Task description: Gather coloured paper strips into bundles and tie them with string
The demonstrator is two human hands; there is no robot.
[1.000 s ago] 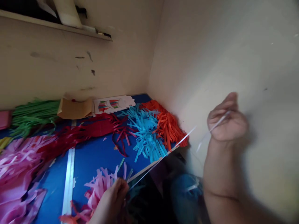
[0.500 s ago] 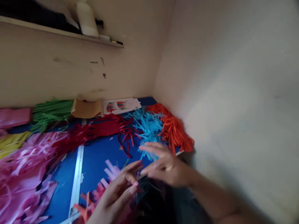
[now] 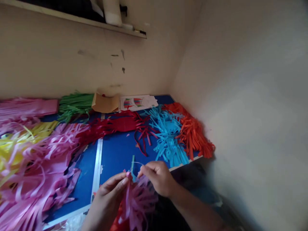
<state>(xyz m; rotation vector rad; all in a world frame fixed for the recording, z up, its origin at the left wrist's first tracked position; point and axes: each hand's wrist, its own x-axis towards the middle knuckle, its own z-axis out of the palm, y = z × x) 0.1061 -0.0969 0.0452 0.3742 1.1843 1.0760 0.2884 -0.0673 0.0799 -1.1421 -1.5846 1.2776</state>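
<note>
Near the front edge of the table, my left hand [image 3: 108,192] is closed, pinching the knotted top of a pink tassel [image 3: 141,203] between thumb and fingertips. Its fringe of thin strips hangs down over my dark lap. My right hand [image 3: 160,179] is closed just to the right, its fingertips pinching a thin pale thread [image 3: 137,162] that loops up beside the tassel's top. A green strip [image 3: 133,159] sticks up behind the fingertips. Red fringe [image 3: 117,218] shows beneath the pink one, partly hidden by my left hand.
The blue table [image 3: 117,144] bears fringed bundles: pink [image 3: 55,160], yellow [image 3: 43,130], green [image 3: 75,106], dark red [image 3: 124,123], light blue [image 3: 168,128] and orange [image 3: 196,136]. A brown card [image 3: 106,103] and printed sheet [image 3: 149,102] lie by the wall. A shelf [image 3: 79,21] hangs above.
My right hand has gone from spread fingers to a pinch on the thread. The pink tassel has come into clearer view below my left hand. The view has shifted left.
</note>
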